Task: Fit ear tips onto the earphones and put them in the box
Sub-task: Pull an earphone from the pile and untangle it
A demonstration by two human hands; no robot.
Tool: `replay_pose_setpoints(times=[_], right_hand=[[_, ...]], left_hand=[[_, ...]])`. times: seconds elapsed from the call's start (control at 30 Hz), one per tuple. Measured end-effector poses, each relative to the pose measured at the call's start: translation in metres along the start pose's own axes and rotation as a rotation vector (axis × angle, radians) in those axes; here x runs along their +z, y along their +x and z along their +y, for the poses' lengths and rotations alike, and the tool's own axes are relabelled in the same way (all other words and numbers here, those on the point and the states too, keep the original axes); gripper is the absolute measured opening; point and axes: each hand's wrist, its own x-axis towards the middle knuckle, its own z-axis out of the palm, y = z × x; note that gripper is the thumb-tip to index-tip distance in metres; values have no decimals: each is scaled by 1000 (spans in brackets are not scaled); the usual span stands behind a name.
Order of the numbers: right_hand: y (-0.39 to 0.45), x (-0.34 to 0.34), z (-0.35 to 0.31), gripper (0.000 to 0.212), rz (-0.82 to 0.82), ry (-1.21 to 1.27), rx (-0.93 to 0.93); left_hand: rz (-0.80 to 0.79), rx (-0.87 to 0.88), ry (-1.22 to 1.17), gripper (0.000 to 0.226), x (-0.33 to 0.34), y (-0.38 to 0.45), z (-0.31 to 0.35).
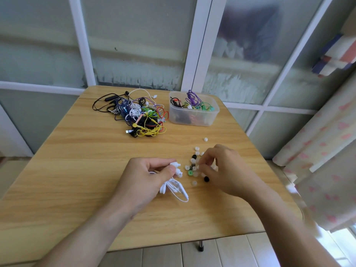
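My left hand (148,177) grips a pair of white earphones (176,168), both buds poking out to the right past thumb and fingers, the white cable (174,188) looped on the table below. My right hand (221,167) reaches down into a scatter of loose ear tips (193,160), white, clear, black and one green (190,172), fingertips pinching at a white tip among them. The clear plastic box (193,116) stands at the back right with several coloured earphones inside.
A tangled heap of earphones (137,114) in many colours lies at the back centre of the wooden table (86,160). One white tip (205,139) lies apart behind the scatter. A curtain (327,160) hangs at the right; the table's front edge is near my forearms.
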Motion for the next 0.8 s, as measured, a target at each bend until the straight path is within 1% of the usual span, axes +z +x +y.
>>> replay_pose_setpoints(times=[0.07,0.1,0.2,0.27,0.37,0.43,0.5,0.6,0.73,0.8], right_hand=[[-2,-2,-6,9,76,158,14],[-4,-3,-11,8,93,282,24],[-8,3,-30,4,18,735,26],[-10,7,-37,6,-5,891,22],[-11,8,-40,8,4,1005,25],[-11,8,-39,15,-4,1059,32],[-10,9,-37,21,-23,1072,15],[-10,8,-35,23,-50,1075,-6],[-10,7,-31,23,-149,1156,65],[-9,7,-30,27,-179,1205,101]], left_hand=[[15,30,-9,17,0,-1,1],[23,47,-14,18,0,-1,1],[46,104,-34,18,0,-1,3],[57,139,-38,19,0,-1,3],[53,169,-47,20,-2,0,4],[37,175,-64,20,-2,-1,5],[16,169,-89,21,-2,-1,5],[-13,156,-103,20,-2,-1,5],[-89,141,-120,16,-2,-3,8],[-105,121,-152,15,0,-4,9]])
